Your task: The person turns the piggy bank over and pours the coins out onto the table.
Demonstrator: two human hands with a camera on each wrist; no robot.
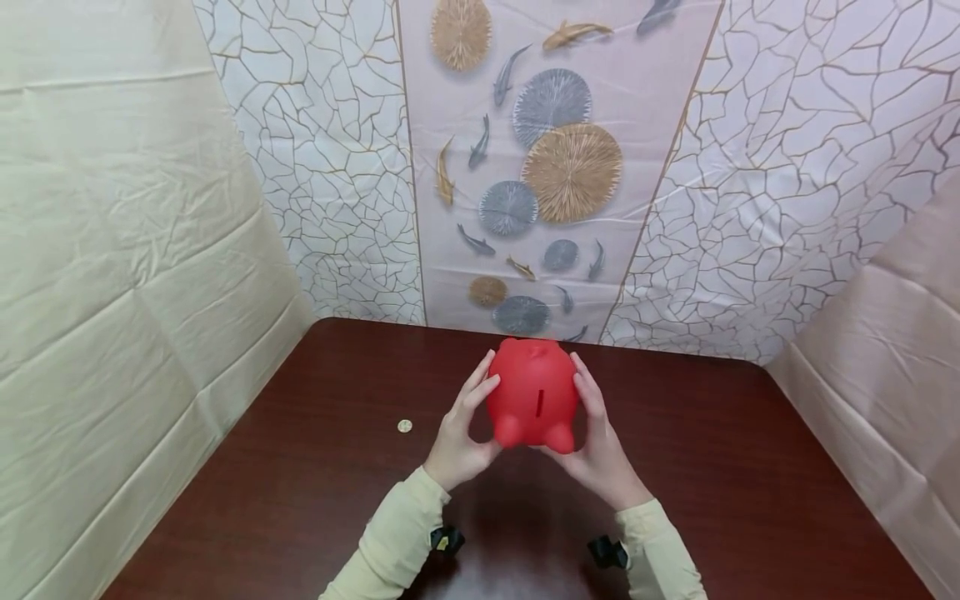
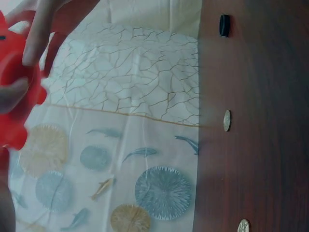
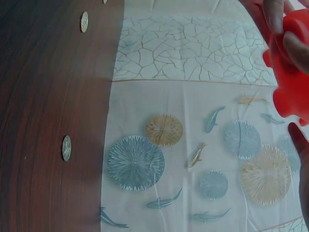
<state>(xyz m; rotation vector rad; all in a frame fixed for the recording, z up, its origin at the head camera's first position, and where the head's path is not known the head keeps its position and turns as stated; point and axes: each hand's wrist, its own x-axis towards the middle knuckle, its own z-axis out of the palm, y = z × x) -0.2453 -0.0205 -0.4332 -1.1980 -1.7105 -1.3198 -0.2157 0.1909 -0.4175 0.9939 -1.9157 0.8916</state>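
A red piggy bank point(image 1: 525, 375) is held up over the table between both hands, its dark slot facing the head camera and its two stubby feet pointing down. The left hand point(image 1: 459, 442) grips its left side, fingertips on the flank and thumb low near a foot. On the opposite side the right hand point(image 1: 600, 446) holds it in the same way. Only part of the red body point(image 2: 17, 116) shows at the edge of the left wrist view. In the right wrist view, the piggy bank point(image 3: 294, 92) is cut off by the frame's right edge.
A coin point(image 1: 405, 426) lies on the dark wooden table point(image 1: 315, 500), left of the hands. The left wrist view shows coins point(image 2: 227, 121) and a small black round piece point(image 2: 224, 25). More coins point(image 3: 66, 148) appear in the right wrist view. Patterned cloth point(image 1: 345, 167) hangs behind.
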